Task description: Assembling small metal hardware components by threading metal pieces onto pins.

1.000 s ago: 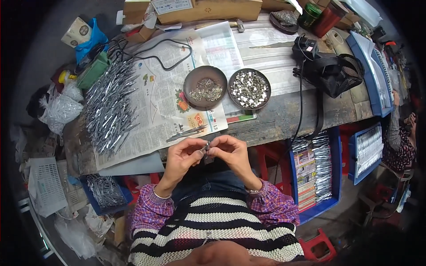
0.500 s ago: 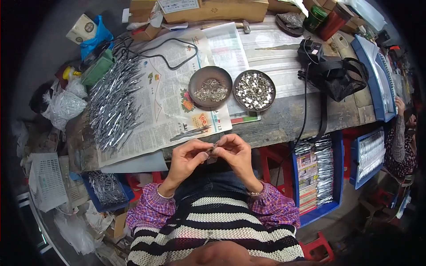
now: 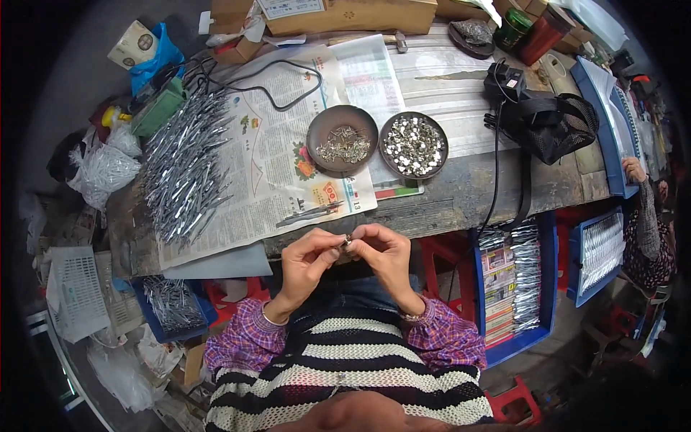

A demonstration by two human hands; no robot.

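Observation:
Over the table's near edge, my left hand (image 3: 305,263) and my right hand (image 3: 386,261) meet fingertip to fingertip. Both are closed in a pinch on one small shiny metal piece (image 3: 348,240), mostly hidden by the fingers, so its exact kind cannot be made out. Just beyond them, a few slim dark metal pieces (image 3: 309,214) lie on the newspaper (image 3: 252,209). Farther off stand a brown round dish (image 3: 340,118) of small thin metal parts and a second dish (image 3: 445,138) of small shiny round parts.
A heap of slim pointed metal pieces (image 3: 183,173) covers the table's left. At right lie a black mesh bag (image 3: 565,133) and its hanging cord. Below stands a blue tray (image 3: 515,349) with rows of silver pieces. A co-worker's hand (image 3: 634,170) touches another blue tray (image 3: 612,137).
My hands stay nearly in place, with the fingers slightly shifted; more of the small piece's shine shows between them. At far right, the co-worker's hand has moved left along the blue tray.

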